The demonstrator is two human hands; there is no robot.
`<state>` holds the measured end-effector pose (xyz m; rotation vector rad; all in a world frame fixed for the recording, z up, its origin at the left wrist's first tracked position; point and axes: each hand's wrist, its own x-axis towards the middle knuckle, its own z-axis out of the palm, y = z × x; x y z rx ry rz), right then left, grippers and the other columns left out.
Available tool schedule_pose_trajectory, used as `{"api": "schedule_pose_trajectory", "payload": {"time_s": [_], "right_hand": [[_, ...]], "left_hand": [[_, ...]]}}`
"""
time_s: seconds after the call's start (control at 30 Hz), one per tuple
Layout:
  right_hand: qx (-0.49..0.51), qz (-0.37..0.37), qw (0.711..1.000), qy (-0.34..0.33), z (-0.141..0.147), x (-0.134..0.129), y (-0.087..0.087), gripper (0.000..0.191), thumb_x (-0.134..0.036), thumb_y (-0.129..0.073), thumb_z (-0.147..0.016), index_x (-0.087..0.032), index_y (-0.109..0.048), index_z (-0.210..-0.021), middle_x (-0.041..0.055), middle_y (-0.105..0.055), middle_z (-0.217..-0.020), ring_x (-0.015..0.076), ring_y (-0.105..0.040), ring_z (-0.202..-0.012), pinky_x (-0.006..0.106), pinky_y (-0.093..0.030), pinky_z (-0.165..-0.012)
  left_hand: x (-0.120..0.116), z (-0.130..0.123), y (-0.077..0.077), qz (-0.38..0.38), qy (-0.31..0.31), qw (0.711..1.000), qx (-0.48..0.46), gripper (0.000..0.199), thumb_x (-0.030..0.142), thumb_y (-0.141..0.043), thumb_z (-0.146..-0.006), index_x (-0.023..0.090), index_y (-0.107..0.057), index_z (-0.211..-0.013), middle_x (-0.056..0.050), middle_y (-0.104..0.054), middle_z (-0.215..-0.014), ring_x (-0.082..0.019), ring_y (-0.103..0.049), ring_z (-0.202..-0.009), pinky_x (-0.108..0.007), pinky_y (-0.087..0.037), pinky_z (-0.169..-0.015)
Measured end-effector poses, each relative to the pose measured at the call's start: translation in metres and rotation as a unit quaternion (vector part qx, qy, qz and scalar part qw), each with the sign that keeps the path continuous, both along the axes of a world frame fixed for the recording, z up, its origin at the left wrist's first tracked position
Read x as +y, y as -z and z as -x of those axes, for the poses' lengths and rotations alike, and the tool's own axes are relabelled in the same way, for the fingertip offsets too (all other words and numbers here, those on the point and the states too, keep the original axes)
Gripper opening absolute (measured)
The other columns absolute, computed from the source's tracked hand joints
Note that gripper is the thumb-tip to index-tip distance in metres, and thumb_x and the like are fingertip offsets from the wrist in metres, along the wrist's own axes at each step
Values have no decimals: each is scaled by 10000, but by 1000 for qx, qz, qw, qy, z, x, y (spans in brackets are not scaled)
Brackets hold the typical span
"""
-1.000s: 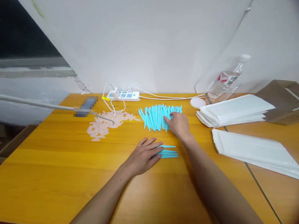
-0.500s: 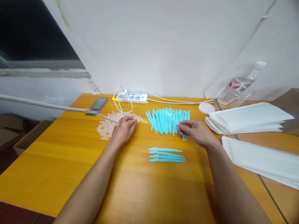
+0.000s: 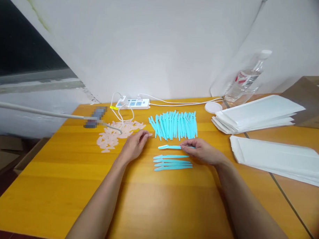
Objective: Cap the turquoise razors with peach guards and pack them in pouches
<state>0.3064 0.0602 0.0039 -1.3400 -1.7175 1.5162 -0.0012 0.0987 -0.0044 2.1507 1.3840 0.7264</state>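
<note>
My right hand [image 3: 200, 150] pinches the handle end of a turquoise eyebrow razor [image 3: 170, 147], its blade end pointing left. Between the fingertips of my left hand [image 3: 135, 143] a small pale pink blade cover [image 3: 150, 134] sticks out to the right, apart from the razor. Behind my right hand, a row of turquoise eyebrow razors [image 3: 175, 125] stretches side by side, handles toward me. Several more razors [image 3: 173, 165] lie crosswise in front, blade ends to the left. Loose pink covers [image 3: 109, 136] are scattered beyond my left hand.
A white power strip [image 3: 135, 103] with plugged cables lies by the wall. White padded envelopes [image 3: 259, 114], another envelope pile [image 3: 278, 158], a round white lid [image 3: 213, 107], a plastic bottle [image 3: 244, 80] and a cardboard box [image 3: 303, 103] are at right. A cable with a blurred device [image 3: 96, 117] crosses from left.
My right hand has drawn a razor from the row toward me, now lying crosswise in its fingers. My left hand has left the pink pile, moving right with a cover. The view has shifted slightly.
</note>
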Motion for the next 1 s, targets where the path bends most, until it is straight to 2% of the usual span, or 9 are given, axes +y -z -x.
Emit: {"api": "schedule_pose_trajectory", "payload": {"time_s": [0.03, 0.1, 0.2, 0.3, 0.47, 0.6, 0.73, 0.83, 1.0], "right_hand": [[1, -1, 1000, -2, 1, 0, -1, 466, -621, -617, -851, -171, -724, -907, 15, -645, -852, 144, -505, -733, 266, -403, -687], [1, 5, 1000, 0, 1, -1, 0, 471, -629, -612, -847, -174, -718, -908, 13, -648, -860, 145, -511, -736, 261, -401, -678], [-4, 12, 1000, -1, 2, -2, 1, 475, -632, -604, -847, -173, -710, -909, 14, -636, -852, 145, -500, -727, 257, -389, -653], [-7, 16, 1000, -7, 3, -2, 3, 452, -610, -602, -858, -175, -711, -911, 4, -622, -830, 138, -485, -718, 257, -383, -662], [-5, 32, 999, 6, 3, -2, 4, 478, -636, -597, -845, -179, -705, -930, -11, -583, -769, 120, -431, -645, 248, -346, -592], [4, 33, 999, -12, 5, 0, 4, 483, -646, -575, -860, -176, -678, -911, 0, -560, -785, 127, -423, -676, 248, -355, -610], [13, 32, 999, -13, 5, 0, 6, 452, -630, -575, -871, -185, -656, -889, -22, -502, -730, 115, -373, -638, 244, -327, -587], [21, 35, 999, -6, 4, 0, 6, 437, -612, -582, -877, -181, -653, -880, -32, -475, -698, 104, -341, -609, 239, -296, -554], [31, 40, 999, -16, 5, 0, 4, 400, -565, -576, -904, -178, -679, -896, -16, -550, -768, 115, -425, -669, 243, -362, -612]], "left_hand": [[-10, -2, -1, 60, -16, 995, -72, 297, 411, -460, -1011, 192, -644, -1094, -70, -732, -955, -173, -651, -761, -301, -515, -708], [-26, -6, -1, 175, -41, 962, -205, 332, 472, -572, -953, 179, -659, -1082, -65, -746, -951, -151, -656, -713, -272, -525, -663], [-39, -8, 0, 249, -55, 922, -291, 366, 472, -730, -843, 165, -733, -1041, -76, -776, -965, -156, -686, -780, -289, -553, -777], [-40, -8, 2, 250, -70, 917, -304, 368, 464, -776, -799, 170, -778, -1020, -83, -791, -960, -169, -701, -811, -316, -555, -848], [-42, -14, 6, 250, -82, 920, -292, 381, 459, -808, -758, 172, -793, -1008, -91, -797, -973, -201, -728, -851, -329, -571, -838], [-45, -22, 6, 227, -66, 931, -277, 336, 455, -787, -780, 179, -802, -971, -81, -795, -969, -204, -726, -865, -312, -573, -817], [-43, -19, 4, 193, -114, 927, -301, 352, 462, -786, -781, 178, -793, -989, -83, -791, -986, -200, -722, -848, -326, -579, -831], [-41, -15, 4, 197, -118, 926, -300, 338, 454, -791, -779, 184, -793, -982, -81, -791, -991, -199, -723, -860, -323, -578, -834], [-44, -25, 12, 225, -91, 924, -295, 316, 427, -808, -765, 170, -794, -947, -79, -793, -942, -194, -722, -827, -304, -575, -789]]}}
